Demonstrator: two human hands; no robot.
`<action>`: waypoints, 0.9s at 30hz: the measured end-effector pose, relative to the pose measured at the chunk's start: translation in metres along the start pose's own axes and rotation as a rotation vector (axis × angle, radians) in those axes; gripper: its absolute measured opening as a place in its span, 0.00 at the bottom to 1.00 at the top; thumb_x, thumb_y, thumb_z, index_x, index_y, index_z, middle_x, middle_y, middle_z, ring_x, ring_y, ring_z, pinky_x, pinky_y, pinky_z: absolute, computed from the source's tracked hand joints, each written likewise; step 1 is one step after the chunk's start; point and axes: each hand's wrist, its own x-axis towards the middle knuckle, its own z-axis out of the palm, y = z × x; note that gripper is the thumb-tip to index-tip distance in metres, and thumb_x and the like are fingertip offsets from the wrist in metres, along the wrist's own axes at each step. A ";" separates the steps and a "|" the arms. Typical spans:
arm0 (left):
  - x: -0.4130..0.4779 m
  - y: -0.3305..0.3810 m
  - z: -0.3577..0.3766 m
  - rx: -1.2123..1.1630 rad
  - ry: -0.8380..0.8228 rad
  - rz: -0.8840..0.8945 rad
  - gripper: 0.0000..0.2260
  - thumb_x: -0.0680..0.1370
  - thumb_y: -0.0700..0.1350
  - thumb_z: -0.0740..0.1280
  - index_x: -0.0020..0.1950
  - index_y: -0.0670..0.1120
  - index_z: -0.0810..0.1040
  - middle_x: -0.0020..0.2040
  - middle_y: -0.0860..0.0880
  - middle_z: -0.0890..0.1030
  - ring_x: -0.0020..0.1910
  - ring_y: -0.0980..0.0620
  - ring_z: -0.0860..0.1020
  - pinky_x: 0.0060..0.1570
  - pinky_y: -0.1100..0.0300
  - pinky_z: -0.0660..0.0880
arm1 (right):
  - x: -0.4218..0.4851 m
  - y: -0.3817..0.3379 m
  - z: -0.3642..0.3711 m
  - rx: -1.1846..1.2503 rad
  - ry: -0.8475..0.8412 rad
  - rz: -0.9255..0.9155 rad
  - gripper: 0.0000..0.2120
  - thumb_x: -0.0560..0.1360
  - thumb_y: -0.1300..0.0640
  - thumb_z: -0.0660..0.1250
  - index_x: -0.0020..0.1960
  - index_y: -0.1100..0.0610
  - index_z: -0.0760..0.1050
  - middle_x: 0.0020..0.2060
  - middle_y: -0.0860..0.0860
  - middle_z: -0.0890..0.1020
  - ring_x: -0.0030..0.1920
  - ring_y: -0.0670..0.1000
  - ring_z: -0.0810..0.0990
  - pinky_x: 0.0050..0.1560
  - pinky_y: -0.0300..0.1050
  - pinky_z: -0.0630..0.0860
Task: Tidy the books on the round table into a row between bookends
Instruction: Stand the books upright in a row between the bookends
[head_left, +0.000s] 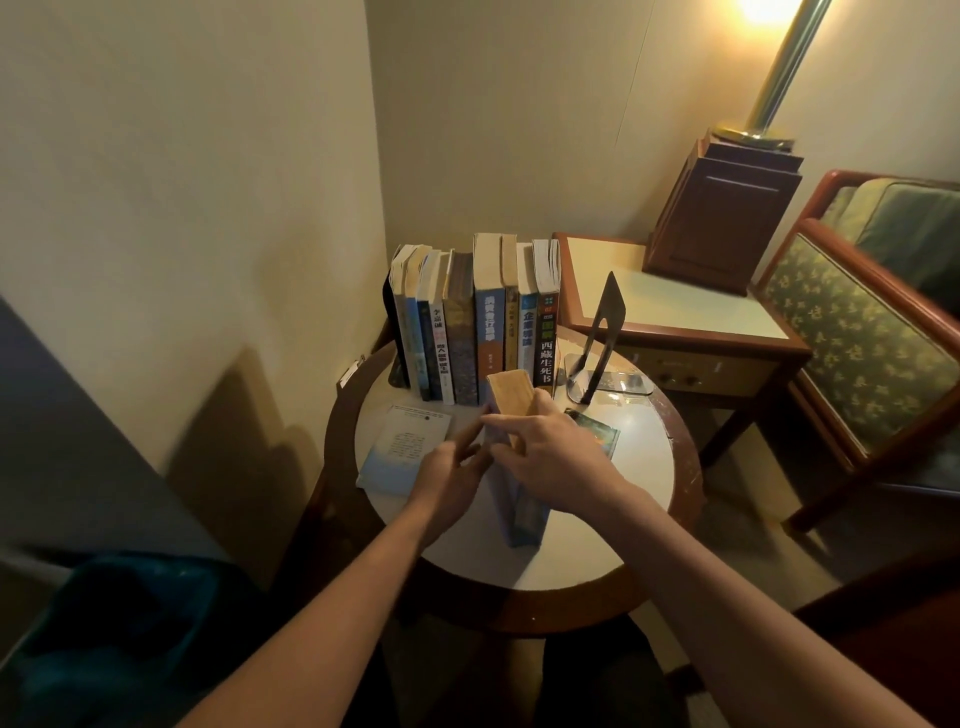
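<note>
**One book upright in the hands, row waiting behind**

The right hand (558, 454) grips a thick pale-blue book (511, 467) from above, fingers curled over its upper edge, the yellowed page block facing up. The left hand (449, 478) is at the book's left face with fingers spread loosely — whether they press the cover I cannot tell. The book stands on end near the middle of the round bench (571, 551), its bottom on the white top.

Just left of the hands a light-blue book (402, 449) lies flat; just right of them a dark, colourful booklet (597, 431) lies flat, partly hidden by the right hand.

Behind, a row of books (478, 322) stands upright with spines forward, a dark bookend (392, 332) against its left end. A second metal bookend (602, 348) stands to the right of the row — apart from the last spine.
</note>
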 end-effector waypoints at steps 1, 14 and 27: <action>0.000 0.001 -0.001 0.023 -0.009 -0.008 0.23 0.80 0.59 0.63 0.75 0.65 0.66 0.72 0.51 0.74 0.71 0.51 0.71 0.67 0.52 0.72 | 0.001 0.000 0.000 -0.023 0.012 0.014 0.17 0.81 0.44 0.63 0.69 0.38 0.74 0.60 0.50 0.68 0.55 0.53 0.76 0.50 0.47 0.80; 0.051 -0.052 -0.045 0.959 -0.031 -0.106 0.31 0.79 0.66 0.47 0.81 0.60 0.50 0.82 0.52 0.49 0.81 0.44 0.48 0.78 0.43 0.51 | 0.005 0.046 -0.010 -0.020 0.210 0.157 0.17 0.81 0.50 0.62 0.69 0.39 0.74 0.64 0.56 0.75 0.53 0.57 0.80 0.36 0.37 0.75; 0.043 -0.097 -0.046 1.149 0.036 -0.116 0.28 0.80 0.68 0.39 0.77 0.65 0.32 0.80 0.53 0.33 0.78 0.41 0.33 0.77 0.40 0.40 | 0.052 0.078 -0.092 -0.213 0.463 0.198 0.17 0.81 0.53 0.61 0.68 0.40 0.76 0.52 0.59 0.74 0.46 0.66 0.79 0.44 0.53 0.77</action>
